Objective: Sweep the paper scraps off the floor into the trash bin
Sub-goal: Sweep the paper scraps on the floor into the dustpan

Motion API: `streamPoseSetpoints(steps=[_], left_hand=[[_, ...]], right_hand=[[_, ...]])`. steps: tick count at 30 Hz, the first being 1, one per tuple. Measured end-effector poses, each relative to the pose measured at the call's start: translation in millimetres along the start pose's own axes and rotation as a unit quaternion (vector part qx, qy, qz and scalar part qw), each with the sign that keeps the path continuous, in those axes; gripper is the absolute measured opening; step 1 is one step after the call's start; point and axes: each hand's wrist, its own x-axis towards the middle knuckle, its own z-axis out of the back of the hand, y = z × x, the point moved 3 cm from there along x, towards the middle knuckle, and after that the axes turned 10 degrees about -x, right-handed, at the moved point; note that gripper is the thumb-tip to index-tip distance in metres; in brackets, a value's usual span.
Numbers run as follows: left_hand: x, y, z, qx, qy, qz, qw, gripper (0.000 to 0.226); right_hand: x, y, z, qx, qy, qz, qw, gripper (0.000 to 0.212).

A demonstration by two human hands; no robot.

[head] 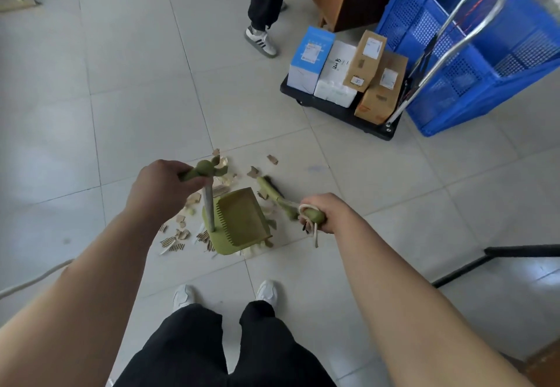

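Observation:
My left hand (160,186) grips the green top of the dustpan's upright handle (209,204). The green dustpan (239,223) stands on the tiled floor just ahead of my feet. My right hand (324,212) grips the green broom handle, which has a cream loop hanging from its end. The broom (272,191) slants down to the floor at the pan's right side. Brown paper and cardboard scraps (181,232) lie scattered to the left of the pan and beyond it (253,171). No trash bin is in view.
A black trolley (321,106) loaded with boxes stands at the far right, beside a blue plastic crate (472,62). Another person's leg and shoe (260,38) are ahead. A black metal frame (497,256) lies at the right. My white shoes (266,291) are below the pan.

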Motion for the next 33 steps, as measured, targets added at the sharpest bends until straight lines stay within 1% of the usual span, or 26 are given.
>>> streamPoseSetpoints(steps=[2, 4, 9, 11, 13, 16, 20, 22, 26, 30, 33], left_hand=[[1.5, 2.8, 1.9, 0.006, -0.006, -0.003, 1.000, 0.036], [3.0, 4.2, 2.5, 0.003, -0.008, -0.003, 1.000, 0.034], [6.5, 5.6, 2.2, -0.005, -0.011, -0.002, 1.000, 0.027], [10.1, 5.7, 3.0, -0.006, -0.017, -0.002, 1.000, 0.029], [15.7, 6.2, 3.8, -0.007, -0.021, -0.002, 1.000, 0.032], [24.1, 7.8, 5.1, -0.010, -0.025, 0.001, 1.000, 0.032], [28.6, 14.2, 7.5, -0.017, -0.030, 0.023, 0.999, 0.026], [28.2, 20.3, 9.6, -0.019, -0.038, 0.036, 0.998, 0.023], [23.8, 32.8, 17.1, -0.031, -0.055, 0.059, 0.996, 0.027], [14.4, 43.1, 29.9, -0.044, -0.071, 0.074, 0.994, 0.026], [5.7, 53.1, 40.9, -0.043, -0.091, 0.080, 0.992, 0.029]], right_hand=[[-4.4, 3.1, 9.5, 0.018, 0.004, 0.003, 1.000, 0.016], [-7.7, 5.0, 19.6, 0.031, -0.003, 0.001, 1.000, 0.017], [-3.2, 9.9, 43.1, 0.047, -0.067, 0.017, 0.997, 0.013], [3.7, 14.3, 53.7, 0.065, -0.100, 0.024, 0.993, 0.012], [13.3, 20.0, 61.5, 0.087, -0.126, 0.025, 0.988, 0.006], [32.7, 25.8, 67.4, 0.118, -0.147, 0.015, 0.982, 0.017], [56.5, 37.5, 60.0, 0.134, -0.153, 0.008, 0.979, 0.021], [65.0, 46.4, 46.2, 0.120, -0.145, 0.010, 0.982, 0.023], [70.4, 67.4, 3.1, 0.054, -0.089, 0.030, 0.994, 0.016], [67.7, 80.0, -30.1, -0.017, -0.055, 0.037, 0.998, 0.022], [57.4, 83.3, -56.3, -0.087, -0.015, 0.039, 0.995, 0.010]])
